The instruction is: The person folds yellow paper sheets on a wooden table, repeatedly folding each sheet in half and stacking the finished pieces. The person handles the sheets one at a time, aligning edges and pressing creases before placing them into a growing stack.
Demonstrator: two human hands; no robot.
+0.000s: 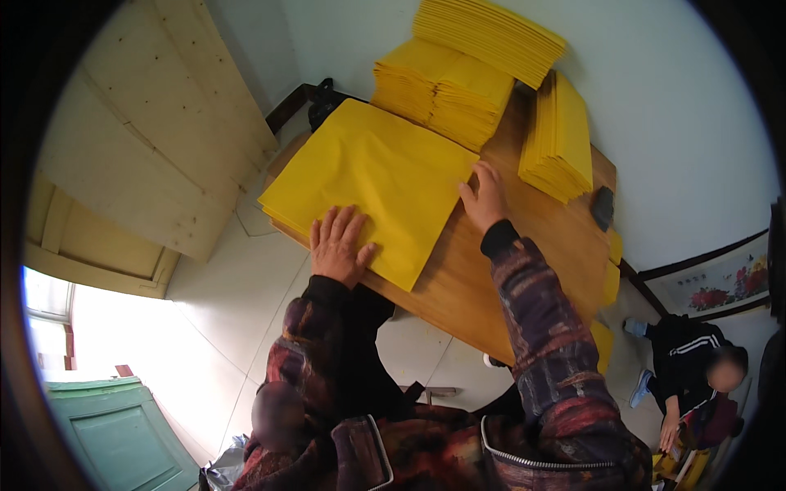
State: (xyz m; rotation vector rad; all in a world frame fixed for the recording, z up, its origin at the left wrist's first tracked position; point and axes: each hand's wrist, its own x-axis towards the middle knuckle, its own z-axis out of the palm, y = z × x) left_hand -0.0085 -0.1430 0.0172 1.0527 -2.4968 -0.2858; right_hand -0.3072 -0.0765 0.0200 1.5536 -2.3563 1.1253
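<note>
A broad yellow sheet [385, 176] with slight creases lies on top of a low stack on the wooden table [532, 245]. My left hand [340, 245] rests flat on its near left part, fingers spread. At the sheet's right edge, close to the far right corner, is my right hand [489, 199]. Its fingers are bent and touch the edge, with the thumb apart from them. Whether the sheets are single or folded cannot be made out.
Tall stacks of yellow sheets [446, 86] stand at the table's back, with another stack [557, 139] to the right. A small dark object [603, 209] lies by the right edge. At lower right a person in black [696, 360] bends beside the wall. A wooden panel [155, 114] leans at left.
</note>
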